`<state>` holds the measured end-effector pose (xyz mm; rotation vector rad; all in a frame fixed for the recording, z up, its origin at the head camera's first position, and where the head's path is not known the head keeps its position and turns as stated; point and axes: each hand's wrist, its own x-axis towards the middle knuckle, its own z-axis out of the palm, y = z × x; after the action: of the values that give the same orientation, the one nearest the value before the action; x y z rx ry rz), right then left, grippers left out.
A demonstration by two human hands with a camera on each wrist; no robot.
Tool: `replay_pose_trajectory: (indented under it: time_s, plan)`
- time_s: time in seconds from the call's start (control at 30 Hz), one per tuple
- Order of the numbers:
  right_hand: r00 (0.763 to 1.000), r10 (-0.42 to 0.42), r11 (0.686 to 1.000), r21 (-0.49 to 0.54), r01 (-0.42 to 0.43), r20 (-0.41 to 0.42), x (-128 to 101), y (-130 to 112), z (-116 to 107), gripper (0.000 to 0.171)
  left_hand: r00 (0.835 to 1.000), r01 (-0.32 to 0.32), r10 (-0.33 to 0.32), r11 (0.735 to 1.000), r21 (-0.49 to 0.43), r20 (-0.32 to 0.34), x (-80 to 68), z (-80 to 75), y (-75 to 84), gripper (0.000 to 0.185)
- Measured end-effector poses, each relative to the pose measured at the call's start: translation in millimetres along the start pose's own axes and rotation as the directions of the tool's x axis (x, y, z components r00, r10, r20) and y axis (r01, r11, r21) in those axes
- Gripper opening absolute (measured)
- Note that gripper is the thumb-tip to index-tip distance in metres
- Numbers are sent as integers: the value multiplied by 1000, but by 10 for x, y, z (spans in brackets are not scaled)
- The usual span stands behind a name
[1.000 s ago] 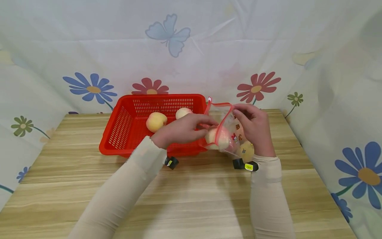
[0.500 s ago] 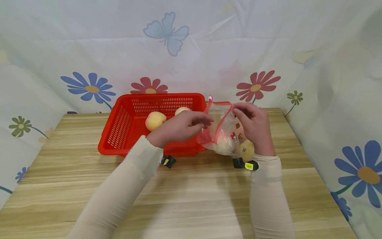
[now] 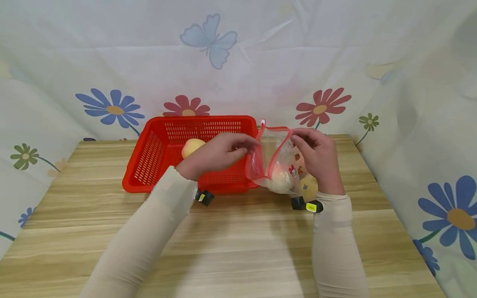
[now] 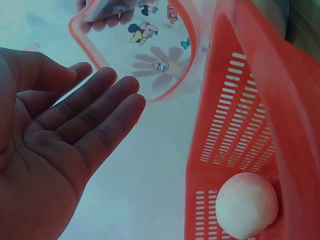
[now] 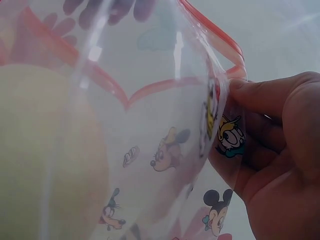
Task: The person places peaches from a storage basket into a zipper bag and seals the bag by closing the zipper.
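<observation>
A clear plastic zip bag [image 3: 273,142] with red trim and cartoon prints stands at the basket's right end, its mouth spread. My right hand [image 3: 317,159] pinches the bag's rim between thumb and fingers, as the right wrist view [image 5: 280,145] also shows. Low in the bag sits a pale peach [image 3: 280,181]; a yellower peach [image 3: 308,187] shows through the plastic by the right wrist. My left hand [image 3: 220,154] hovers over the red basket [image 3: 136,176] with nothing in it, fingers loosely extended near the bag's mouth. Inside the basket lies a yellow peach [image 3: 191,147], partly behind that hand.
A wood-grain table [image 3: 238,248] carries the basket and bag. Behind and beside it hangs a white flower-printed cloth [image 3: 261,82]. In the left wrist view the slotted basket wall [image 4: 230,115] rises beside a whitish peach [image 4: 246,205].
My left hand has let go of a peach at the bag's mouth and drawn back left over the basket. The peach has sunk into the bag. My right hand has hardly moved.
</observation>
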<state>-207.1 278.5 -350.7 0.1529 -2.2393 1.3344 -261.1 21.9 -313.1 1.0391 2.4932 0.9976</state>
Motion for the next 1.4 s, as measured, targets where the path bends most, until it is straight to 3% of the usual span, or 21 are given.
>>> replay_pose_trajectory:
  time_s: [1.03,1.4]
  plan:
    - [1000,10,1000,-7,-10,0,3,-12,-8,25,988,146,-144,989,26,-49,81,-337,-300,37]
    - [1000,5,1000,4,-5,1,6,3,-3,25,973,221,-217,974,44,-83,92,-450,-468,41]
